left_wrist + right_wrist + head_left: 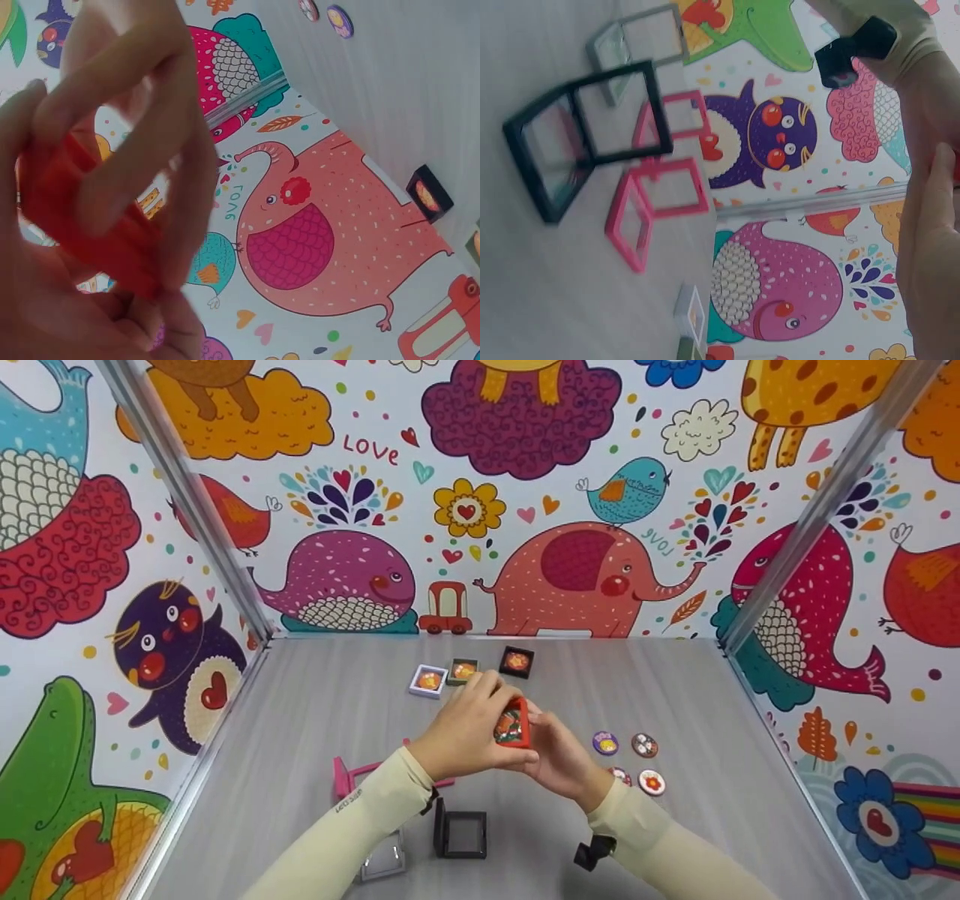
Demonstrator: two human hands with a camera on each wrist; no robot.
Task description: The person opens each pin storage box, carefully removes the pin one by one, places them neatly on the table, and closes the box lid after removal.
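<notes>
A: Where's the red frame case (514, 725)?

B: Raised above the grey table (315, 720), tilted, held between both hands. A patterned disc shows inside it.

A: How are the hands set?

B: The left hand (465, 729) curls over its top and near side, fingers (142, 150) wrapped round the red edge. The right hand (559, 754) cups it from below and behind, fingers bent against it.

A: And around the grip?

B: Just beyond it sit a white case (428, 680), a green case (462, 670) and a black case (516, 661), each holding a disc. To its right lie four loose badges (628, 761). Nearer the person, under the forearms, stand an open pink case (349, 777), an open black case (460, 834) and a grey one (384, 862).
</notes>
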